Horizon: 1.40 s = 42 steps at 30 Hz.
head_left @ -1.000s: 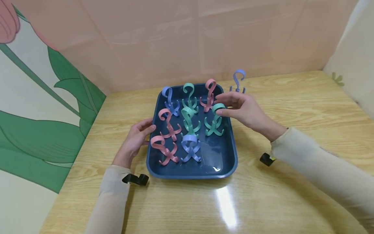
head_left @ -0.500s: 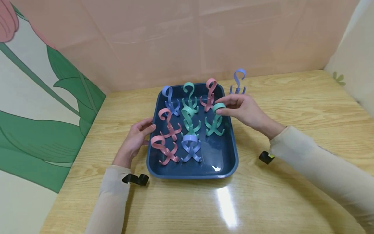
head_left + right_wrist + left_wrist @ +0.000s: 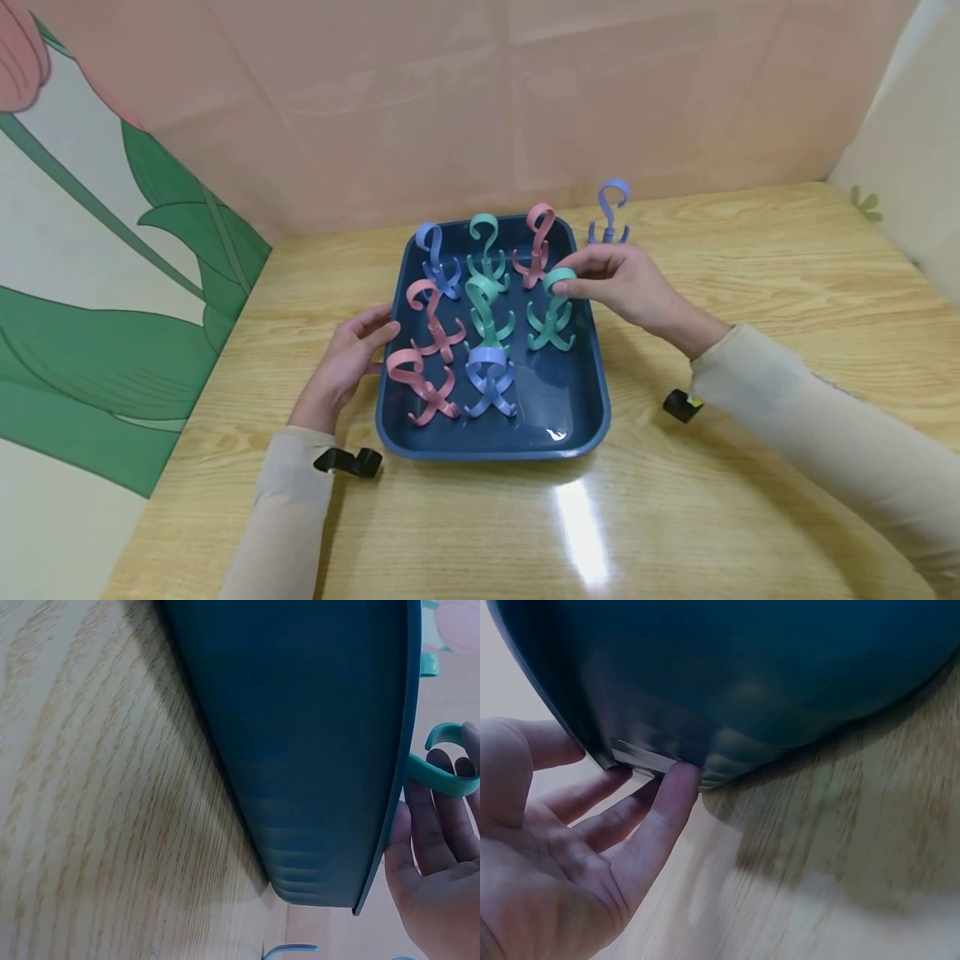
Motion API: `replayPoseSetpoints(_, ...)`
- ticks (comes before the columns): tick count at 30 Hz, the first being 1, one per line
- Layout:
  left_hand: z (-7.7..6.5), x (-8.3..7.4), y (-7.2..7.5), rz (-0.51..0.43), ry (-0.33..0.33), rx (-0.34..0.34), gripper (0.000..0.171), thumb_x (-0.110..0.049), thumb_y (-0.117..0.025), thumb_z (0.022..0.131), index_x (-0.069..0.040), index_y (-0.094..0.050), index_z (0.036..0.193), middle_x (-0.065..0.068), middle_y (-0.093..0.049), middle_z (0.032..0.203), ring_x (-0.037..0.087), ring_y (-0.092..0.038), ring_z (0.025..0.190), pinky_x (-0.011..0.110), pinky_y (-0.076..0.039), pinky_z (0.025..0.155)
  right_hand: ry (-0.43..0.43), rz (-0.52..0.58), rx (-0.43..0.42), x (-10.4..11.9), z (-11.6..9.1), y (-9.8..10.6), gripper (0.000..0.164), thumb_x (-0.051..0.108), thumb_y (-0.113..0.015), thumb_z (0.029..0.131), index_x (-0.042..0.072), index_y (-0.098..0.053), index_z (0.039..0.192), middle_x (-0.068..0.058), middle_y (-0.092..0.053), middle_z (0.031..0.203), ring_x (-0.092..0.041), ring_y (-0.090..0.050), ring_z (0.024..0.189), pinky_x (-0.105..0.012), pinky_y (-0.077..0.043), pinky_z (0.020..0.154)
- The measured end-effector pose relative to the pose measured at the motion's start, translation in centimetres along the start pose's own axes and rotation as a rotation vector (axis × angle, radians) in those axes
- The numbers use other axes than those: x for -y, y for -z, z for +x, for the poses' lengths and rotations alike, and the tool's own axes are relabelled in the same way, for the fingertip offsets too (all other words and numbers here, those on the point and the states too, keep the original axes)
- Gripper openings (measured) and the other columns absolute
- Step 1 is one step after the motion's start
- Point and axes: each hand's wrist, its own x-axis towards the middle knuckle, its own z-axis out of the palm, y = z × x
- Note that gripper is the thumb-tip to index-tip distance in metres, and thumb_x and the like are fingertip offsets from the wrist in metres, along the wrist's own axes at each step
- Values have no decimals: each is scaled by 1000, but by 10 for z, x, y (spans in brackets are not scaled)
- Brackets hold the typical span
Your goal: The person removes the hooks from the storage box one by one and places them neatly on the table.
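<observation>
A dark blue tray [image 3: 558, 400] holds several four-prong hanging hooks in pink, green and blue. My left hand [image 3: 343, 354] holds the tray's left side, thumb at the rim; in the left wrist view its fingers [image 3: 676, 791] rest on the outer wall. My right hand [image 3: 630, 283] pinches the curled top of a green hook [image 3: 551, 321] at the tray's right side, whose prongs are down in the tray. That green hook [image 3: 442, 780] also shows between the fingers in the right wrist view. A pink hook [image 3: 536, 242] stands just left of the right fingertips.
Behind the right hand, a blue hook [image 3: 611, 208] stands on the wooden table [image 3: 787, 275], outside the tray. Within the tray are another blue hook [image 3: 491, 383] at the front and a pink hook [image 3: 427, 392] at front left. A pink covering [image 3: 480, 108] rises behind the table.
The right thumb and fingers have closed onto the green hook's curled top, from hovering around it a second ago. The left hand and the tray stay in place.
</observation>
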Motion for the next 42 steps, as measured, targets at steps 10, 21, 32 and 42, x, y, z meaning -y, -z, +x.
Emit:
replayPoseSetpoints(10,1,1,0,-7,11,-1,48,-25,-57,104,-14,-49,150,9,-51,147,28,-53,125,39,-57,82,37,49,-32,6,-4,0,22,13,-76,91,4,-74,111,-6,-73,94,-28,-67,88,-29,-55,81)
replayPoseSetpoints(21,0,2,0,-12,2,2,49,-27,-57,104,-14,-48,150,9,-50,147,28,-52,126,36,-57,82,122,177,-82,31,-8,7,18,5,-75,90,1,-74,108,-6,-74,90,-19,-66,83,-26,-54,80)
replayPoseSetpoints(32,0,2,1,-16,7,6,49,-27,-57,104,-14,-48,150,9,-49,149,28,-52,126,36,-56,82,267,420,-121,51,-11,31,20,-12,-71,87,-13,-68,107,-13,-75,89,-20,-70,79,-26,-54,78)
replayPoseSetpoints(42,0,3,1,-22,2,9,49,-28,-57,104,-14,-49,150,10,-51,146,27,-54,122,35,-57,81,246,437,-168,42,-18,66,24,-17,-67,87,-18,-65,111,-15,-75,93,-23,-71,83,-28,-54,85)
